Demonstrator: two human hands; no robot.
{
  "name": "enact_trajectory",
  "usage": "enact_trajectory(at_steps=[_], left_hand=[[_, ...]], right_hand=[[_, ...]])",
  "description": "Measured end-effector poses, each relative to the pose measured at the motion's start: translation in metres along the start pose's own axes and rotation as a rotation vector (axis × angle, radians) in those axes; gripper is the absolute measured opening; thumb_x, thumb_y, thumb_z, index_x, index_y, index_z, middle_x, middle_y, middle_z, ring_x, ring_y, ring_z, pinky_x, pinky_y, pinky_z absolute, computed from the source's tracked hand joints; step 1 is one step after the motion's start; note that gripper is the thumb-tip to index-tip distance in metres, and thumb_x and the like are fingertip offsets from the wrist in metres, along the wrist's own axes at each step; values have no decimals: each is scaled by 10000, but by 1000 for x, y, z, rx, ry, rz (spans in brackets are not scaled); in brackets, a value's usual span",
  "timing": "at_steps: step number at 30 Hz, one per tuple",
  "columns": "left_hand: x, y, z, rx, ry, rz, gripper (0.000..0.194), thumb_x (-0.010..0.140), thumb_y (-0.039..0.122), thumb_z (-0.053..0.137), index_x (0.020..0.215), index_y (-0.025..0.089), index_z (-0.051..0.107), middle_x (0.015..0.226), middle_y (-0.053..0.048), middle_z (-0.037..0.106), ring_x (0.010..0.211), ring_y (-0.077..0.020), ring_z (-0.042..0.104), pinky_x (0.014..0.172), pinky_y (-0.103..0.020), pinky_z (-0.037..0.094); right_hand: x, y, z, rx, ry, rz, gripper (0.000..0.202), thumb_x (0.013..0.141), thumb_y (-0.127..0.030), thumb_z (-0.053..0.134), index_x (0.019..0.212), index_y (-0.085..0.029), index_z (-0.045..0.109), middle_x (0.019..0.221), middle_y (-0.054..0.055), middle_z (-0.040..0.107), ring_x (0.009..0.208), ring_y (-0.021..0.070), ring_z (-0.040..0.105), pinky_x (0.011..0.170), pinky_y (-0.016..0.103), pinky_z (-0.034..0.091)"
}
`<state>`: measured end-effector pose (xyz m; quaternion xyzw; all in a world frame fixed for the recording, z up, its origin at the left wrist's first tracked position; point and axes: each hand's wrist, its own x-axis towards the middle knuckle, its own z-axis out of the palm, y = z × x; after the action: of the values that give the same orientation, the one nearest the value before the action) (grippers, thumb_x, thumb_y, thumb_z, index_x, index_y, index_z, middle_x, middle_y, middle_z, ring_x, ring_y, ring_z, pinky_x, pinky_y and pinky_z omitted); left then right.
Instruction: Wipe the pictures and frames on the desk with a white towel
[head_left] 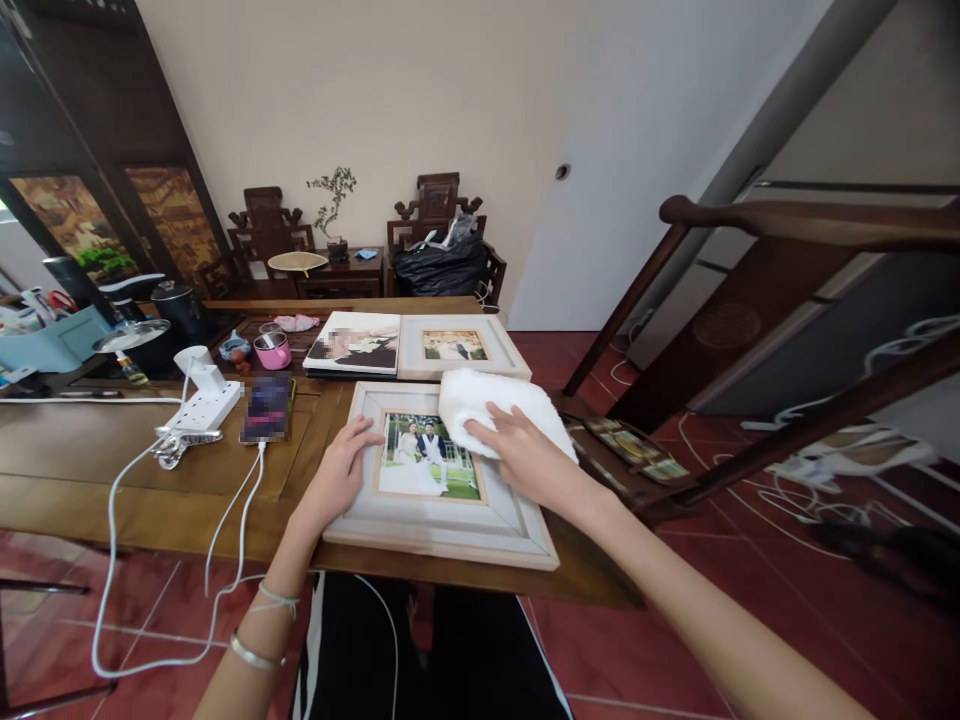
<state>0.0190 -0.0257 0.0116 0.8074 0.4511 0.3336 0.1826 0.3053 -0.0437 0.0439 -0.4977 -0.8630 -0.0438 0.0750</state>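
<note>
While left hand (343,478), half-open, touches frame edge (358,400), right hand (529,455), fingers spread, presses cloth (480,395).

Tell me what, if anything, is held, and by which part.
The right hand lies on the near part of the fluffy white cloth; any pinch can't be told. The left hand touches the pale rectangular picture frame at left.

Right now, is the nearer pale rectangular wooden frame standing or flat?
Flat: the frame lies photo-up on the brown wooden table.
</note>
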Motion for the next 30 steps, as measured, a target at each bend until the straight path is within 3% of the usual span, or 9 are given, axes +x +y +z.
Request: enact_trajectory(at_steps=[4,10,13,17,22,26,30], left_hand=[[0,-1,1,-3,8,4,380,883,83,331,1073,187,644,1348,-99,528,1348,-223,392,1122,-460,315],[0,-2,1,10,2,17,391,882,70,321,1083,181,637,1344,-102,530,1349,-220,389,1130,-466,304],[0,-2,0,15,-17,22,390,887,78,315,1093,177,630,1342,-107,532,1351,-221,386,1129,-468,306],[0,0,-3,18,-28,24,384,896,96,311,1110,176,620,1344,-110,531,1353,-226,383,1122,-477,314],[1,-1,-4,16,-29,30,383,899,111,314,1119,165,623,1342,-115,533,1354,-225,381,1128,-472,307],[0,-2,-3,11,-13,31,384,888,104,328,1116,178,627,1333,-100,546,1346,-220,394,1125,-472,314],[0,-3,-1,-2,4,29,382,879,97,334,1098,173,638,1321,-97,559,1339,-217,405,1126,-466,316]], right_hand=[[-41,-26,-17,47,-80,-59,739,603,108,383,1283,-149,520,1339,182,514,1359,340,309,1076,579,288],[-82,-56,-43,149,-143,-125,805,572,108,353,1278,-239,527,1348,104,534,1335,281,374,1076,503,359],[-75,-50,-35,158,-109,-72,792,569,92,358,1278,-221,522,1372,113,510,1357,281,334,1076,505,352],[-39,-19,-12,165,11,25,737,608,59,369,1294,-182,489,1373,138,497,1372,287,302,1063,515,342],[7,15,3,174,147,104,654,672,27,356,1296,-139,461,1256,164,570,1280,325,422,965,498,404],[15,7,0,65,81,46,656,651,55,379,1277,-108,486,1201,193,594,1310,330,376,1045,535,288],[-9,-14,-14,65,-34,-29,683,618,78,378,1259,-118,507,1183,178,601,1327,299,357,1080,528,251]])
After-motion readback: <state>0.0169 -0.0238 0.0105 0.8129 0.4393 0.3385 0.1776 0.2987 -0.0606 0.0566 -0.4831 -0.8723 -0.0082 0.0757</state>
